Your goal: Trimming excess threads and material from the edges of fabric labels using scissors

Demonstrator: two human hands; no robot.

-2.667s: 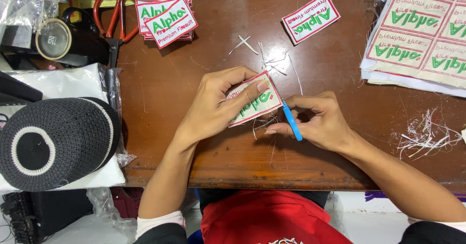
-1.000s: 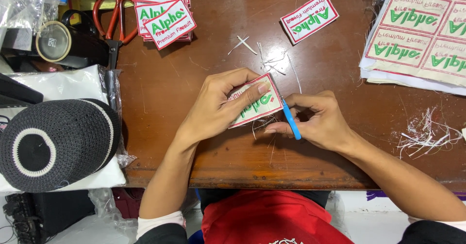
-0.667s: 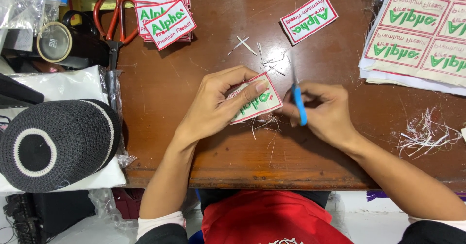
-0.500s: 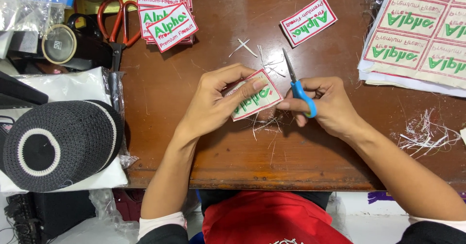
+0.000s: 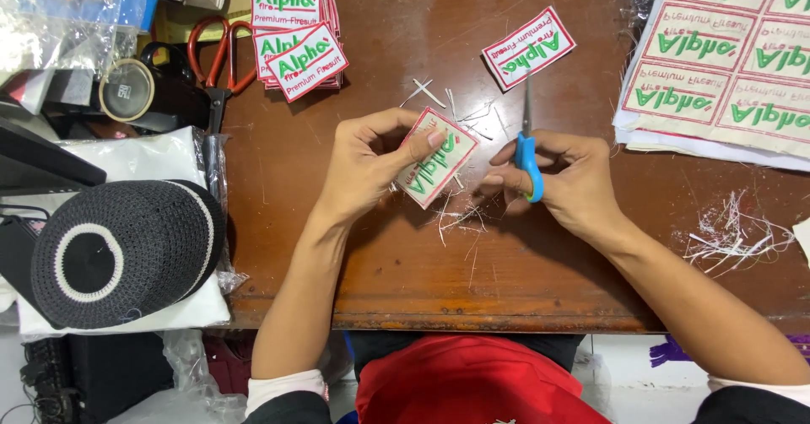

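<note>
The brown wooden table [image 5: 405,264] carries everything. Far right of the hands, a stacked sheet of uncut patches [image 5: 726,61] in white, green and red overhangs the table's far corner. Well to the left of the grip, a black knitted cap [image 5: 126,251] with a white ring lies on a white cloth bag [image 5: 126,158]. Above the left hand sits a small pile of cut patches [image 5: 295,36], with red-handled scissors [image 5: 215,53] just beside it to the left.

The left hand [image 5: 367,167] pinches one embroidered patch [image 5: 434,158] by its left edge, thumb on top and fingers beneath, holding it tilted just above the table. The right hand [image 5: 565,179], immediately right of that patch and not touching it, is clenched around blue-handled snips [image 5: 527,150], whose metal blades point up and away from the held patch.

Beyond the blade tips lies a single loose patch [image 5: 529,47]. Under and between both hands are scattered white thread trimmings [image 5: 460,213], and a larger tuft of trimmings [image 5: 734,238] lies to the right of the right wrist.
</note>
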